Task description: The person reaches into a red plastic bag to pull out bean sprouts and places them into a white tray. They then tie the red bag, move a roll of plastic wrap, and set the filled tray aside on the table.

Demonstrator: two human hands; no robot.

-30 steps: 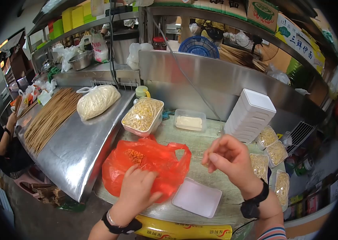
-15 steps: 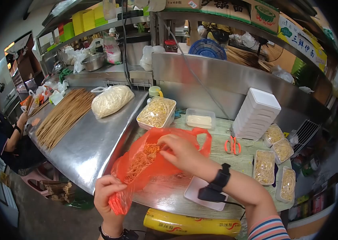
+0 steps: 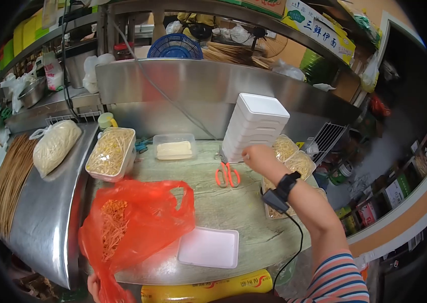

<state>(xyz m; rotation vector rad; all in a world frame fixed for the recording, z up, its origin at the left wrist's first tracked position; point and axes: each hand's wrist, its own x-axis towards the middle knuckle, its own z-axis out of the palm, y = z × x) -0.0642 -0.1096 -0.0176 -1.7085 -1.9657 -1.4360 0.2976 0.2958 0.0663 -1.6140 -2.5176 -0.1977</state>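
A red plastic bag (image 3: pixel 148 217) lies on the green table (image 3: pixel 203 197), with orange shreds (image 3: pixel 114 222) inside. My left hand (image 3: pixel 93 287) is at the bottom left, closed round the bag's lower end. Beside the stack of white trays (image 3: pixel 255 126), my right hand (image 3: pixel 260 157) has its fingers curled in; whether they hold anything is hidden. Below that hand and slightly left are orange-handled scissors (image 3: pixel 227 174). An empty white tray (image 3: pixel 208 247) sits right of the bag.
Filled sprout trays stand at the left (image 3: pixel 111 154) and right (image 3: pixel 299 164). A tub (image 3: pixel 174 147) holds a pale block. At the far left are a bag of pale food (image 3: pixel 57 146) and thin sticks (image 3: pixel 10 182). A yellow roll (image 3: pixel 206 289) lies at the front edge.
My right hand has left the red bag and moved right to the tray stack. The red bag rests lower, uncovering more of the white tray. The view has swung right.
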